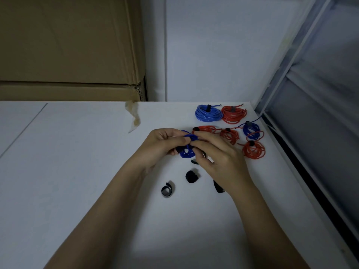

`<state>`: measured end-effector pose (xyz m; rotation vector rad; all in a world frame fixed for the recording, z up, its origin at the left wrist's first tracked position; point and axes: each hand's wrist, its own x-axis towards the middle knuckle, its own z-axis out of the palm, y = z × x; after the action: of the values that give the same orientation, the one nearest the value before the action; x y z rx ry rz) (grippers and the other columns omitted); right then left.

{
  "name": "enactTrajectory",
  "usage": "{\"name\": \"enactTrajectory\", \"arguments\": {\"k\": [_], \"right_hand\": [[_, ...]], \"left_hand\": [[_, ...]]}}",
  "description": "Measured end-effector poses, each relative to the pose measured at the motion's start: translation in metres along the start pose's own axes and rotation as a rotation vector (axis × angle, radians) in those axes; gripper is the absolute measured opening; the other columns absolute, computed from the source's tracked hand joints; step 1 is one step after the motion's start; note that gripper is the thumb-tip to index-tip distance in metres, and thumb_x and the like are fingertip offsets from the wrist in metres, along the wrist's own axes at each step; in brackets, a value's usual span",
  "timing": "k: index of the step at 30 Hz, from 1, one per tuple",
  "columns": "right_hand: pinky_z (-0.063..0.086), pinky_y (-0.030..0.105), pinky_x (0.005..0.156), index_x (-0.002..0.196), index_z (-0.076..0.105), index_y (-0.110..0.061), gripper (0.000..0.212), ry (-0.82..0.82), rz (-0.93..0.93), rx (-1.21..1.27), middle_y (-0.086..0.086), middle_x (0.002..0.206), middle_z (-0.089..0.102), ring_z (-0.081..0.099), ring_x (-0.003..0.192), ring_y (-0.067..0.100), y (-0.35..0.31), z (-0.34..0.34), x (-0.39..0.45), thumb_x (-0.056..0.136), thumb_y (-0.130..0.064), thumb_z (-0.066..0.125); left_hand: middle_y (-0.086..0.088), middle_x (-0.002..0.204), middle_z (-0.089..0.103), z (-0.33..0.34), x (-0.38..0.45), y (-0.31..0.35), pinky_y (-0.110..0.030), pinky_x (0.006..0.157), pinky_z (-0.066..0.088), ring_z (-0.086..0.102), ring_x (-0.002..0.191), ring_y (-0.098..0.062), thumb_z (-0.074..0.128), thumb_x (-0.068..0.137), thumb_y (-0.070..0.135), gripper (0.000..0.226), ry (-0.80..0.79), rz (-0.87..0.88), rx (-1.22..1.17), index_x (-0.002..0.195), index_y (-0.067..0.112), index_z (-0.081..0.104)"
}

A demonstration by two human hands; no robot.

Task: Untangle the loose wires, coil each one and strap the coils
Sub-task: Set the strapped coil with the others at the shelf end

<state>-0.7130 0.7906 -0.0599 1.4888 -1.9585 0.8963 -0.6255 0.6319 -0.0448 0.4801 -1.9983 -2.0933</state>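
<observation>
while both hands pinch it, blue coil (188, 147) sits between left grip (165, 141) and right grip (215, 152).

blue coil (188, 147) held mid-table | six strapped coils (229, 125) far right

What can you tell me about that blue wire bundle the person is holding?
The blue coil is thin, glossy, plastic-coated wire wound into a small, loose ring. It is held above the white table, between both hands: the left hand pinches its left side, the right hand its right. Something black, probably a strap, shows against its left edge. Its ends are hidden.
</observation>
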Motion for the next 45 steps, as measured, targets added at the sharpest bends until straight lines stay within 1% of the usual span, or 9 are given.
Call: {"name": "enactTrajectory", "arguments": {"k": [6,16,23,26,29,32,38,42,45], "right_hand": [[0.055,0.03,0.071,0.091,0.071,-0.001,0.018,0.05,0.025,-0.004,0.009,0.1,0.069,0.066,0.088,0.022,-0.001,0.002,0.001,0.081,-0.01,0.059],[0.056,0.036,0.076,0.093,0.063,0.002,0.021,0.115,0.322,0.54,0.008,0.103,0.062,0.061,0.098,0.022,-0.004,0.011,-0.002,0.079,-0.01,0.055],[0.055,0.047,0.076,0.09,0.057,0.004,0.019,0.131,0.348,0.635,0.013,0.106,0.06,0.06,0.099,0.03,-0.006,0.011,-0.002,0.078,-0.01,0.054],[0.052,0.044,0.086,0.089,0.061,0.001,0.016,0.06,0.304,0.576,0.009,0.109,0.06,0.059,0.104,0.026,0.0,0.005,0.0,0.081,-0.013,0.059],[0.044,0.028,0.097,0.089,0.066,-0.007,0.009,-0.021,0.213,0.444,0.003,0.119,0.058,0.053,0.115,0.017,0.006,-0.001,0.0,0.083,-0.014,0.066],[0.045,0.022,0.094,0.091,0.065,-0.005,0.007,-0.086,0.162,0.408,0.003,0.117,0.06,0.056,0.111,0.016,0.004,0.002,-0.003,0.085,-0.007,0.065],[0.046,0.024,0.091,0.089,0.066,-0.002,0.008,0.015,0.127,0.283,0.006,0.107,0.063,0.058,0.099,0.018,-0.002,0.014,-0.005,0.085,0.003,0.061],[0.047,0.022,0.086,0.086,0.065,-0.001,0.008,0.082,0.141,0.238,0.007,0.096,0.067,0.059,0.092,0.017,-0.001,0.017,-0.006,0.087,0.0,0.058],[0.048,0.019,0.085,0.087,0.067,0.001,0.009,0.149,0.182,0.221,0.009,0.094,0.069,0.059,0.093,0.014,-0.001,0.02,-0.006,0.083,0.006,0.061]], "left_hand": [[-0.009,0.08,0.064,0.003,0.001,0.002,-0.013,0.056,0.043,0.049,0.06,-0.007,0.064,0.087,0.009,0.011,-0.035,-0.045,-0.017,0.093,0.009,0.073],[-0.016,0.085,0.062,0.007,0.001,0.006,-0.014,0.054,0.042,0.047,0.058,-0.009,0.062,0.088,0.007,0.014,-0.039,-0.039,-0.025,0.098,0.003,0.07],[0.005,0.061,0.065,0.011,0.0,0.006,-0.013,0.053,0.042,0.047,0.049,-0.002,0.053,0.091,0.002,0.018,-0.054,-0.025,-0.108,0.088,0.008,0.07],[0.006,0.061,0.066,0.008,-0.001,0.006,-0.012,0.053,0.042,0.047,0.049,-0.002,0.059,0.09,0.008,0.013,-0.056,-0.031,-0.082,0.089,0.009,0.071],[0.003,0.066,0.066,0.005,-0.001,0.008,-0.013,0.054,0.04,0.047,0.054,-0.004,0.063,0.088,0.011,0.012,-0.029,-0.026,0.017,0.086,0.014,0.074],[0.001,0.067,0.064,0.006,-0.002,0.007,-0.014,0.055,0.038,0.047,0.058,-0.005,0.061,0.09,0.008,0.017,-0.055,-0.024,0.121,0.085,0.016,0.074],[-0.014,0.081,0.062,0.002,-0.004,0.009,-0.032,0.076,0.042,0.052,0.078,-0.023,0.053,0.095,0.014,0.021,-0.096,-0.037,0.119,0.09,0.008,0.072],[-0.008,0.076,0.058,-0.003,-0.002,0.014,-0.02,0.063,0.045,0.05,0.062,-0.011,0.037,0.097,0.016,0.035,-0.145,-0.131,-0.041,0.105,0.006,0.069],[-0.007,0.079,0.068,-0.007,-0.004,0.017,-0.016,0.059,0.045,0.055,0.062,-0.008,0.05,0.079,0.008,0.039,-0.222,-0.181,-0.12,0.117,0.01,0.061]]}}
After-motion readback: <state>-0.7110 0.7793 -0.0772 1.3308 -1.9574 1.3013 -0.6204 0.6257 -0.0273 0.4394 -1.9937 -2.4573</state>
